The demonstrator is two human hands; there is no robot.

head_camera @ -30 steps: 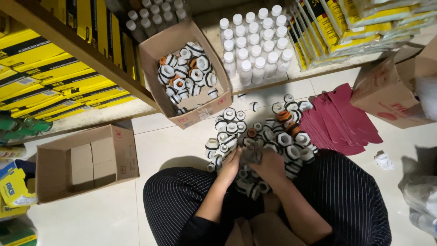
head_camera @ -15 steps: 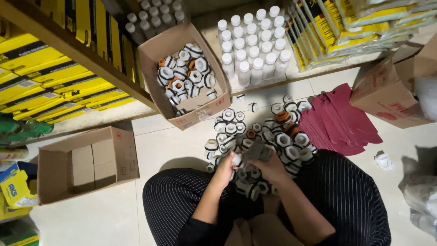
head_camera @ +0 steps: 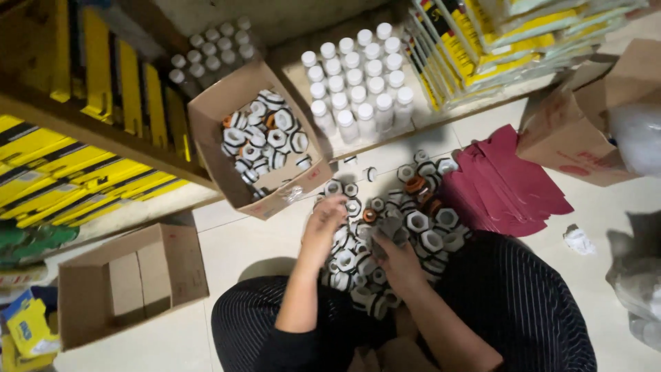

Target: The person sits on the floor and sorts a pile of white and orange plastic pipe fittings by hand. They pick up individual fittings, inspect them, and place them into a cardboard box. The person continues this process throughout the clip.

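I sit on a tiled floor over a heap of white and black hexagonal fittings [head_camera: 420, 220], some with orange parts. My left hand [head_camera: 325, 219] reaches forward onto the left side of the heap, fingers curled over fittings near the cardboard box [head_camera: 227, 117] that holds more of the same fittings. My right hand [head_camera: 396, 256] rests on the near middle of the heap, fingers bent around pieces. What either hand actually grips is hidden by the fingers.
An empty cardboard box [head_camera: 89, 289] lies at the left. Rows of white bottles [head_camera: 358, 89] stand behind the heap. Folded dark red sheets [head_camera: 506, 182] lie to the right, beside another carton [head_camera: 585, 131]. Yellow packages [head_camera: 69, 172] fill the shelves.
My left hand has stretched forward from the near edge of the heap toward the filled box. The right hand stayed on the heap, shifting slightly.
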